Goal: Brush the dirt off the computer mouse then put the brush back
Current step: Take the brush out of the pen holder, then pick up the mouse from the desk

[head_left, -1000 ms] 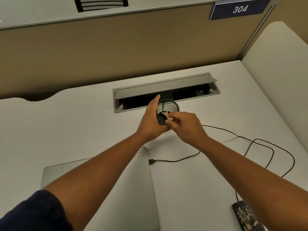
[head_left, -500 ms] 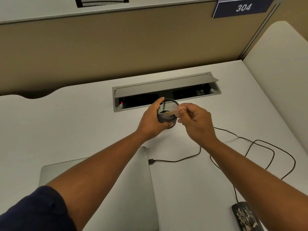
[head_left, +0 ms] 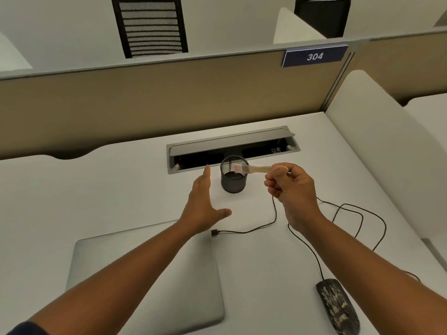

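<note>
A small brush with a pale wooden handle and light bristles lies sideways in the air, its bristles over the mouth of a black mesh cup. My right hand pinches the handle's end, to the right of the cup. My left hand hovers open left of the cup, fingers spread, touching nothing. The computer mouse, dark with a camouflage pattern, sits on the white desk at the lower right, well below my right hand. Its black cable loops across the desk.
A closed silver laptop lies under my left forearm. A grey cable hatch stands open behind the cup. Tan partition walls with a "304" sign close the back and a white side panel the right.
My right hand has drawn the brush up and out of the mesh cup to the right. My left hand has let go of the cup and opened. The camera view has tilted upward.
</note>
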`<action>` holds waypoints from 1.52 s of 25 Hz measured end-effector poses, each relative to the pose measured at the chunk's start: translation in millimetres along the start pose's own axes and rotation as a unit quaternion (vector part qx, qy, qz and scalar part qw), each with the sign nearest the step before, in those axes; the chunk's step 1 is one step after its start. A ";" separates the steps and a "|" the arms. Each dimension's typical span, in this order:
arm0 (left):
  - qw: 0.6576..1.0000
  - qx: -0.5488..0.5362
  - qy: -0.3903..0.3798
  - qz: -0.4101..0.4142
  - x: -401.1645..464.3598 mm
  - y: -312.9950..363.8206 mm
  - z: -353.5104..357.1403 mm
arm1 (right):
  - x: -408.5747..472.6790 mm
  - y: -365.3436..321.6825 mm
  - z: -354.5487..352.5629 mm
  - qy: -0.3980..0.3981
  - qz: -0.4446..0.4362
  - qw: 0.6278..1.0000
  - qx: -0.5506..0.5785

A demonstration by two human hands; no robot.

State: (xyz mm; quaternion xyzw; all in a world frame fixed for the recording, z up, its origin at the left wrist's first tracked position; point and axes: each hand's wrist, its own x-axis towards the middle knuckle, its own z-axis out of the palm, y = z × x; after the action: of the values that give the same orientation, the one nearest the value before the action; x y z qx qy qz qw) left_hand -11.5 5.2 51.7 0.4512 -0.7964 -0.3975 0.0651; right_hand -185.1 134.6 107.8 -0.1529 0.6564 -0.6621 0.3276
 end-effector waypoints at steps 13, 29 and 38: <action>0.983 0.062 -0.153 0.081 -138.3 8.2 80.7 | -139.3 28.4 -126.2 0.126 0.095 0.983 0.093; 0.980 0.056 -0.161 0.100 -174.1 65.6 249.5 | -193.8 91.4 -272.5 0.259 0.161 0.947 0.102; 0.986 0.065 -0.120 0.094 -175.8 70.4 270.3 | -194.1 99.1 -293.0 0.266 0.167 0.944 0.100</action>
State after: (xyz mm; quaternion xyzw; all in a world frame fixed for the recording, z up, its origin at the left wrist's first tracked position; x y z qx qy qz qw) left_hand -80.7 315.4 -37.3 0.3268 -0.8614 -0.3881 -0.0230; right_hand -203.9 490.6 29.2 0.1748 0.6662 -0.6766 0.2605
